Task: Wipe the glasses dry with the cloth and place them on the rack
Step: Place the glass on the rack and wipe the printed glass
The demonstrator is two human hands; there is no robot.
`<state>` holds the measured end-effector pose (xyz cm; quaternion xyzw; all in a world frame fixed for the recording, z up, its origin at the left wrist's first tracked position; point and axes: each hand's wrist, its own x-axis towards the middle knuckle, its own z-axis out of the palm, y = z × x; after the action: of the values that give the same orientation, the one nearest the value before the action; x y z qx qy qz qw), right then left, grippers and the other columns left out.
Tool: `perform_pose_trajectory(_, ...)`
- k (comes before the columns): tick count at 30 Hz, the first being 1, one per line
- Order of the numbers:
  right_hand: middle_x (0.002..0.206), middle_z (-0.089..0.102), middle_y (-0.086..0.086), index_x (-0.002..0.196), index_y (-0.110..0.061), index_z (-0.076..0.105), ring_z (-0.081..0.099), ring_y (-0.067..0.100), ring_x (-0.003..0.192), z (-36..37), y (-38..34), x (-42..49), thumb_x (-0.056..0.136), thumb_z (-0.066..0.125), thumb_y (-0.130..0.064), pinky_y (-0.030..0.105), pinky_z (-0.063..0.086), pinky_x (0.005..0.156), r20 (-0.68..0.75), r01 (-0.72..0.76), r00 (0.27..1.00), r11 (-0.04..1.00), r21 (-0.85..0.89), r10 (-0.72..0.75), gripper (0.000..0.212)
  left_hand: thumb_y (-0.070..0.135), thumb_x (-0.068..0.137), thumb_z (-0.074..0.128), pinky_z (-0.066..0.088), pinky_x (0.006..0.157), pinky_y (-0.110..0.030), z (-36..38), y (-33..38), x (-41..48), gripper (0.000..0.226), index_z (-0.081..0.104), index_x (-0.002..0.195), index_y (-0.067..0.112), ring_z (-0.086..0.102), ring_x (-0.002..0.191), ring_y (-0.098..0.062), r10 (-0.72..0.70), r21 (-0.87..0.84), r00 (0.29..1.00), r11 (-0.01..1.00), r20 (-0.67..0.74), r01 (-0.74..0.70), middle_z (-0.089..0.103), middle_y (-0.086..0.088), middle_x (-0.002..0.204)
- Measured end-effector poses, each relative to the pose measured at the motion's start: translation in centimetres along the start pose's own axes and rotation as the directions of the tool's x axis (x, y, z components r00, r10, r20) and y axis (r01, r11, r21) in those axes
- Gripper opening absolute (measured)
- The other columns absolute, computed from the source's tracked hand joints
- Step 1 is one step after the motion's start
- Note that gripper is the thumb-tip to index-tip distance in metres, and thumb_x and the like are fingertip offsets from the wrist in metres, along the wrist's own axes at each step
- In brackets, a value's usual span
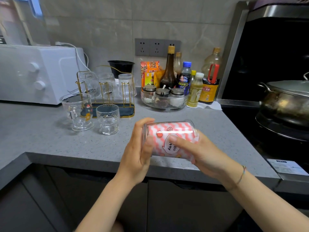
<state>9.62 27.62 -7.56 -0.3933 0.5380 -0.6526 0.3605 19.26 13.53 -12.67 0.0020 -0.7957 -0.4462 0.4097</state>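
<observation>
Furthest left: a white countertop oven (33, 74) stands at the back of the grey bench (41, 134).
Handled mug (77, 113): clear with a cartoon print, upright on the bench just in front of the rack's left end.
Rack (127, 91): gold wire on a dark tray; three ribbed glasses (107, 84) hang upside down on its pegs.
Dimpled tumbler (108, 118): upright on the bench, just beside the mug and in front of the rack.
Black bowl (121, 67): behind the rack, by the wall.
Left hand (137, 154): fingers (147, 153) curled round the base end of the printed glass, thumb on top.
Printed glass (167, 148): held on its side above the bench's front edge, between both hands, well apart from the rack; mouth to the right.
Cloth (177, 127): pink-and-white wavy stripes, stuffed inside the printed glass and filling it.
Right hand (205, 156): grips the mouth end; thumb flat on the glass wall by the speech-bubble print; the other fingers are hidden, so I cannot tell how they lie.
Condiment tray (167, 106): clear and round, holding three lidded jars, near the wall.
Bottles (184, 79): sauces and oils clustered behind and beside the tray.
Far right: a lidded metal pot (284, 101) on the black stove.
</observation>
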Motion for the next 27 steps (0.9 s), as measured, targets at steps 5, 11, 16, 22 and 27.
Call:
perform_pose_trajectory(5, 0.105, 0.073, 0.013, 0.105, -0.009, 0.067, 0.069, 0.028, 0.099, -0.1, -0.4, 0.4, 0.075, 0.065, -0.017, 0.037, 0.057, 0.084, -0.116, 0.082, 0.989, 0.993, -0.085, -0.092, 0.031, 0.085, 0.079, 0.022, 0.053, 0.072, -0.021, 0.3, 1.1, 0.2, 0.061, 0.019, 0.136, 0.064, 0.059, 0.113, -0.005, -0.149, -0.049, 0.989, 0.988, 0.001, 0.149, 0.038, 0.021, 0.145)
perform_pose_trajectory(11, 0.085, 0.076, 0.002, 0.083, -0.016, 0.071, 0.073, 0.014, 0.081, 0.2, -0.6, 0.6, 0.07, 0.076, -0.01, 0.024, 0.058, 0.072, -0.235, 0.155, 0.945, 0.943, -0.293, -0.228, 0.015, 0.084, 0.077, 0.031, 0.049, 0.042, -0.024, 0.6, 2.3, 1.4, 0.084, 0.047, 0.135, 0.025, 0.071, 0.069, -0.013, -0.545, -0.338, 0.831, 0.766, 0.114, 0.548, 0.068, -0.009, 0.115)
perform_pose_trajectory(16, 0.087, 0.076, 0.005, 0.089, -0.009, 0.073, 0.073, 0.017, 0.084, 0.5, -0.2, 0.3, 0.073, 0.078, -0.01, 0.033, 0.059, 0.079, -0.248, 0.151, 0.933, 0.909, -0.388, -0.261, 0.016, 0.063, 0.089, 0.035, 0.041, 0.037, -0.019, 1.3, 2.1, 1.8, 0.057, 0.051, 0.119, 0.017, 0.068, 0.054, -0.011, -0.592, -0.315, 0.806, 0.762, 0.015, 0.566, 0.068, -0.01, 0.102)
perform_pose_trajectory(22, 0.091, 0.076, 0.004, 0.091, -0.018, 0.069, 0.072, 0.016, 0.087, 0.2, -0.8, 0.4, 0.073, 0.076, -0.002, 0.026, 0.058, 0.076, -0.147, 0.064, 0.983, 0.96, -0.273, -0.107, 0.026, 0.078, 0.072, 0.041, 0.043, 0.044, -0.018, 0.9, 1.6, 1.4, 0.05, 0.046, 0.1, 0.037, 0.067, 0.069, -0.008, -0.365, -0.15, 0.928, 0.924, -0.075, 0.351, 0.065, 0.014, 0.076)
perform_pose_trajectory(27, 0.095, 0.075, 0.004, 0.09, -0.02, 0.074, 0.071, 0.017, 0.091, -0.2, -1.3, 0.3, 0.069, 0.069, -0.004, 0.028, 0.057, 0.082, 0.025, -0.012, 1.0, 0.997, -0.081, 0.014, 0.027, 0.09, 0.068, 0.04, 0.046, 0.054, -0.014, 0.3, 1.3, 1.2, 0.062, 0.039, 0.11, 0.044, 0.064, 0.078, -0.001, -0.177, -0.094, 0.984, 0.98, 0.02, 0.178, 0.058, 0.031, 0.094)
